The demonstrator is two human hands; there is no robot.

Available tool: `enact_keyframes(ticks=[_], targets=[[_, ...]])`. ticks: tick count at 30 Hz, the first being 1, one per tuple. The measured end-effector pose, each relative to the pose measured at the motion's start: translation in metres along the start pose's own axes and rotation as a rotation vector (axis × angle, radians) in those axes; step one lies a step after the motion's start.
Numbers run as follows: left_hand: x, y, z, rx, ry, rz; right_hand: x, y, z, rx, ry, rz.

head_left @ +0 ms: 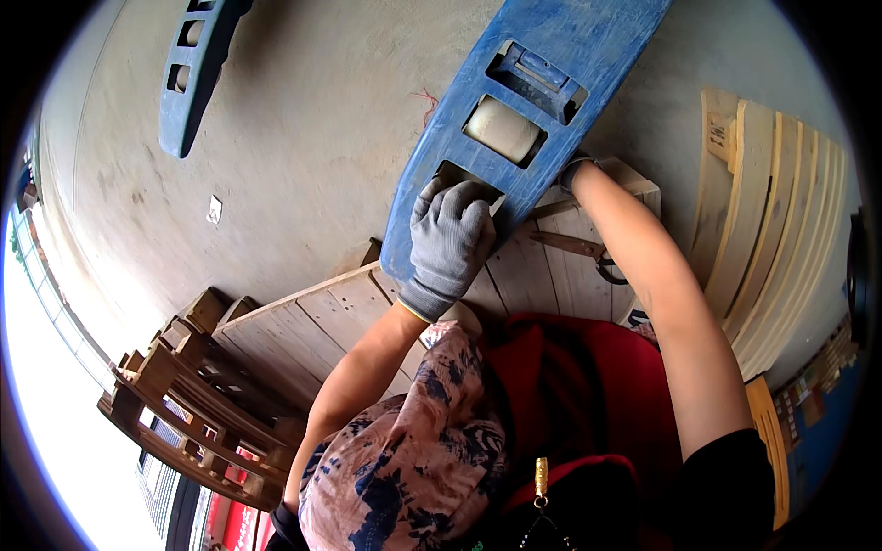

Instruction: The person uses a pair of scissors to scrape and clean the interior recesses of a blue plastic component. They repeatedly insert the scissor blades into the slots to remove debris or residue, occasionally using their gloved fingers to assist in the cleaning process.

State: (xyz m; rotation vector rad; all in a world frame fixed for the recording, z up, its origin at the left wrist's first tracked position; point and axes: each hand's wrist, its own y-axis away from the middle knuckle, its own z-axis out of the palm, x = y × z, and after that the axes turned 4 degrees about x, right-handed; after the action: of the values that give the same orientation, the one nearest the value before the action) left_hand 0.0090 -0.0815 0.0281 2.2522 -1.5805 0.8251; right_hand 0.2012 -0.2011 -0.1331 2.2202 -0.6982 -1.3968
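A scuffed blue plastic roller frame (434, 206) slants up and away before me, its near end over a plank surface. My left hand (448, 231), in a grey knit glove, bends its fingers into the frame's nearest window. The fingertips and whatever they touch inside are hidden. A pale cylindrical roller (504, 129) fills the middle window. Farther up, a third window (537, 81) shows a blue inner bracket with no roller visible. My right hand reaches behind the frame's right edge; only its dark glove cuff (569, 173) shows, so its fingers cannot be seen.
Rusty scissors (572, 244) with black handles lie on the planks (331, 310) by my right forearm. Stacked wooden pallets (200, 406) stand at left, pale slatted pallets (758, 220) at right. Another blue roller frame (189, 89) is at upper left over the concrete floor (296, 124).
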Motion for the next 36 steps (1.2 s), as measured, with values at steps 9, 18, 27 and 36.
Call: enact_keyframes(ticks=[9, 18, 27, 36], targets=[[-0.004, 0.003, 0.002, 0.055, 0.097, -0.107, 0.0, 0.008, -0.001, -0.041, 0.044, 0.031], [-0.002, -0.004, -0.003, 0.053, 0.207, -0.148, -0.004, 0.011, 0.0, -0.044, 0.047, 0.043], [-0.007, -0.007, -0.008, -0.063, 0.345, -0.216, -0.004, 0.008, 0.005, -0.019, 0.041, 0.036], [-0.006, -0.022, -0.017, -0.278, 0.271, -0.203, -0.004, 0.004, 0.007, -0.004, 0.024, 0.027]])
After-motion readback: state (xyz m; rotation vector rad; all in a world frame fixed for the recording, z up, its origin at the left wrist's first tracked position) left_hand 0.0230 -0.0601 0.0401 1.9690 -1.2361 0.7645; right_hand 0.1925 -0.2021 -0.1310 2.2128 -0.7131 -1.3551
